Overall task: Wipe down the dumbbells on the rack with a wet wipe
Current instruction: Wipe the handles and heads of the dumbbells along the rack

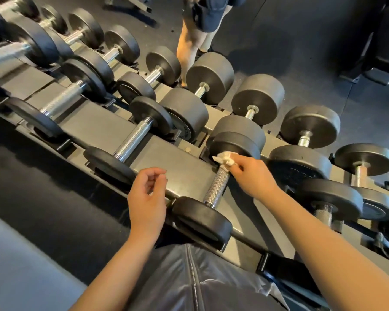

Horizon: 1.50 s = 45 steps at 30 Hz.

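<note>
A black dumbbell with a knurled chrome handle lies across the top tier of the dark metal rack, right in front of me. My right hand pinches a crumpled white wet wipe against the far end of that handle, where it meets the far weight head. My left hand hovers just left of the near weight head with loosely curled fingers and holds nothing.
More black dumbbells fill both tiers, one to the left and one to the right. A person's bare legs stand behind the rack. My shiny grey garment fills the bottom of the view.
</note>
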{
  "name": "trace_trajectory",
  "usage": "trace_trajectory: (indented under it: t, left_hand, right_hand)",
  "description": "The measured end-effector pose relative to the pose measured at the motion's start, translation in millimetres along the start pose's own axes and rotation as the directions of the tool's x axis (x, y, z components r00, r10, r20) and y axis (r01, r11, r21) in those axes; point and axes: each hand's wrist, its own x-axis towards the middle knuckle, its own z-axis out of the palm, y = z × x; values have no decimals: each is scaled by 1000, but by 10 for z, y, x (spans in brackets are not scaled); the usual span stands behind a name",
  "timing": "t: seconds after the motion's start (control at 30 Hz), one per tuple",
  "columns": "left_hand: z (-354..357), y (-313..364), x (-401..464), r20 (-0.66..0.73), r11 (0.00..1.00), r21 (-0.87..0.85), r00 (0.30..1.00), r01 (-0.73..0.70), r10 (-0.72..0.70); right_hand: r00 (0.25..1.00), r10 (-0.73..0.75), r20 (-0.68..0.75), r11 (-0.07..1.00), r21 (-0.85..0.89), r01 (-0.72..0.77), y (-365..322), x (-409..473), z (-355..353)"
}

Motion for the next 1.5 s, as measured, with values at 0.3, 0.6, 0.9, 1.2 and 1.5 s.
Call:
trace_trajectory:
  t: [0.3, 0.6, 0.9, 1.2, 1.5]
  left_hand:
    - [-664, 44, 415, -213, 994, -16, 971, -110, 104]
    - [-1048, 58, 1437, -33, 988, 49, 988, -150, 151]
    - [-1136, -338, 1865, 553, 961, 107, 818, -254, 155]
    - [-1163, -386, 1909, 631, 973, 11, 757, -231, 173]
    - [-1142, -365, 1911, 611, 961, 34, 767, -275, 198]
  right_hand:
    - [846, -174, 504, 954, 300, 17, -334, -446, 11]
    - [945, -80, 317, 961, 277, -11, -1375, 108, -32]
    - [843, 142, 518, 980, 45, -193, -2364, 669, 510]
    - [904, 399, 154, 818, 386, -427, -2355, 610, 913]
    - [889, 450, 80, 883, 110, -457, -2479, 1170, 741]
